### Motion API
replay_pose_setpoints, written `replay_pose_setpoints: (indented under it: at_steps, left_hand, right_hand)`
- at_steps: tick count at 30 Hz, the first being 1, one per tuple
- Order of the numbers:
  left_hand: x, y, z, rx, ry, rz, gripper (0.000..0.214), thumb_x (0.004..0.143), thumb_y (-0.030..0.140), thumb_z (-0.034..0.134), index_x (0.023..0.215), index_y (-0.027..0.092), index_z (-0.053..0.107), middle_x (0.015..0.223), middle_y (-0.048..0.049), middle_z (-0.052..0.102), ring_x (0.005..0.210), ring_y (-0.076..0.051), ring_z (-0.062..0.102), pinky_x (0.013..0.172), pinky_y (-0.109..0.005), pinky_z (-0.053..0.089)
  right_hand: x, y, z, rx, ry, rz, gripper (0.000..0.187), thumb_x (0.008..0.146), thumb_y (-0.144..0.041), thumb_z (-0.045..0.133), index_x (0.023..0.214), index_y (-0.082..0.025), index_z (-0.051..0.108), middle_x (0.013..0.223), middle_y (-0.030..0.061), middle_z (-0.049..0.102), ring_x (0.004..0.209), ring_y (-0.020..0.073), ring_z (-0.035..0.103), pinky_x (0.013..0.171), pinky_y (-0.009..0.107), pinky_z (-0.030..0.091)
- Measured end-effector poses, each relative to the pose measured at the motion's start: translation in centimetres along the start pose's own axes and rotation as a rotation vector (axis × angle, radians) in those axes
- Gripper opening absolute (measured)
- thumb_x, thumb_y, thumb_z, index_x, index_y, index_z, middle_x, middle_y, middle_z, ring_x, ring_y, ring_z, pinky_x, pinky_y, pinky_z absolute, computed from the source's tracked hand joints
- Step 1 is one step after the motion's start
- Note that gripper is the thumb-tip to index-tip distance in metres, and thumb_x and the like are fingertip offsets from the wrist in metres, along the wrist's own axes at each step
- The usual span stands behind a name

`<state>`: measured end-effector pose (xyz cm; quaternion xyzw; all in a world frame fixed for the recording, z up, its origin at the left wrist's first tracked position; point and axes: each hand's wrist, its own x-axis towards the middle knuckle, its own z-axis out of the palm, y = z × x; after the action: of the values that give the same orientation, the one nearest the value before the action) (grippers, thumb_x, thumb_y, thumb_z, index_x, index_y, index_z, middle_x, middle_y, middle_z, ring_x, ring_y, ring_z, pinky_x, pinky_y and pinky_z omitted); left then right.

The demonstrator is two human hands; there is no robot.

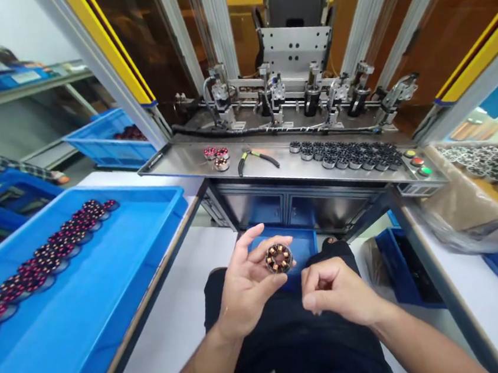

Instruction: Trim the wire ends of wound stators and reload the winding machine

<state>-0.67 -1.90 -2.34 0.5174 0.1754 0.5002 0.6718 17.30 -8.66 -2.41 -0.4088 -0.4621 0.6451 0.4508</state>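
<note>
My left hand (246, 285) holds a small round stator wound with copper wire (278, 259) between thumb and fingertips, over my lap. Just right of it, my right hand (333, 290) is curled with fingertips pinched together; whether a fine wire is between them is too small to make out. On the steel shelf ahead lie three wound stators (217, 156), black-handled pliers (255, 158) and a long cluster of bare dark stators (346, 154).
A blue tray (108, 284) at my left carries a row of several wound stators (46, 252). Behind the shelf stands a winding machine (301, 86). Coloured buttons (418, 163) sit at the shelf's right end. A lined box of bare stators (491, 167) is at right. Blue bins sit below.
</note>
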Motion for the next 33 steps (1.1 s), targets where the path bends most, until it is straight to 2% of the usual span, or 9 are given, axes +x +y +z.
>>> replay_pose_setpoints:
  at_steps: [3,7,9,13,18,23,26,30,33]
  left_hand:
    - [-0.2,0.1,-0.3,-0.011,-0.029,-0.002,0.053,0.083,0.017,0.076,0.129,0.027,0.051,0.123,-0.0083,0.073,0.091,-0.014,0.076,0.086,-0.026,0.062]
    - [-0.9,0.2,-0.1,0.147,-0.056,0.065,0.053,0.087,0.004,0.067,0.129,0.031,0.05,0.129,-0.0033,0.071,0.108,-0.013,0.071,0.092,-0.021,0.057]
    - [-1.2,0.1,0.2,0.239,-0.072,0.103,0.059,0.087,0.0,0.064,0.133,0.034,0.047,0.132,-0.002,0.069,0.118,-0.015,0.067,0.094,-0.022,0.057]
    - [-1.6,-0.2,0.4,0.319,-0.149,0.127,0.066,0.088,-0.002,0.061,0.139,0.035,0.043,0.136,-0.0038,0.066,0.124,-0.015,0.063,0.096,-0.022,0.056]
    - [-1.4,-0.1,0.2,0.239,-0.147,0.067,0.061,0.087,-0.001,0.063,0.135,0.034,0.047,0.133,-0.0043,0.068,0.118,-0.013,0.067,0.092,-0.018,0.057]
    - [-0.6,-0.3,0.1,0.034,-0.1,-0.028,0.045,0.085,0.005,0.07,0.122,0.029,0.06,0.126,-0.0046,0.072,0.101,-0.013,0.074,0.088,-0.02,0.059]
    - [-0.1,-0.9,-0.1,-0.013,-0.069,-0.082,0.037,0.083,0.01,0.073,0.117,0.025,0.066,0.125,-0.0074,0.072,0.095,-0.015,0.075,0.086,-0.021,0.06]
    - [0.4,-2.0,-0.5,-0.068,-0.032,-0.112,0.039,0.079,0.016,0.079,0.117,0.023,0.071,0.126,-0.0098,0.071,0.088,-0.015,0.075,0.08,-0.022,0.061]
    - [0.5,-2.6,-0.3,-0.118,0.01,-0.135,0.051,0.066,0.015,0.088,0.114,0.024,0.074,0.116,-0.0082,0.074,0.078,-0.015,0.074,0.073,-0.023,0.063]
  right_hand:
    - [-0.6,-0.2,-1.0,-0.115,-0.005,-0.106,0.024,0.075,-0.039,0.083,0.077,-0.017,0.074,0.073,0.003,0.067,0.063,0.0118,0.059,0.058,0.025,0.047]
    - [-0.5,-1.6,-1.5,-0.145,0.171,-0.316,0.028,0.08,-0.044,0.078,0.094,-0.02,0.073,0.082,0.0043,0.066,0.074,0.0163,0.061,0.07,0.031,0.051]
    - [-0.1,-2.3,-1.0,-0.159,0.2,-0.341,0.025,0.078,-0.041,0.08,0.088,-0.02,0.07,0.077,0.0017,0.062,0.073,0.0154,0.059,0.07,0.03,0.05]
    - [0.8,-2.7,0.3,-0.176,0.231,-0.272,0.026,0.076,-0.035,0.082,0.073,-0.02,0.062,0.07,-0.0017,0.059,0.065,0.0123,0.054,0.063,0.027,0.046]
    - [1.2,-2.1,0.8,-0.155,0.281,-0.273,0.024,0.086,-0.032,0.072,0.07,-0.019,0.06,0.068,-0.0018,0.057,0.064,0.0112,0.051,0.061,0.026,0.043]
    - [1.0,-1.3,1.2,-0.132,0.348,-0.348,0.02,0.092,-0.03,0.064,0.075,-0.02,0.059,0.069,-0.0017,0.058,0.066,0.0114,0.053,0.063,0.026,0.045]
    - [1.0,-1.3,1.7,-0.154,0.377,-0.4,0.02,0.093,-0.028,0.062,0.076,-0.02,0.059,0.07,-0.0015,0.058,0.068,0.0119,0.055,0.065,0.026,0.045]
    - [1.2,-1.4,1.9,-0.18,0.405,-0.448,0.019,0.094,-0.026,0.061,0.076,-0.02,0.06,0.072,-0.0011,0.059,0.071,0.0121,0.057,0.068,0.026,0.046]
    - [1.2,-1.4,2.0,-0.175,0.428,-0.456,0.019,0.094,-0.025,0.061,0.076,-0.02,0.06,0.073,-0.0011,0.06,0.071,0.0116,0.057,0.069,0.026,0.046]
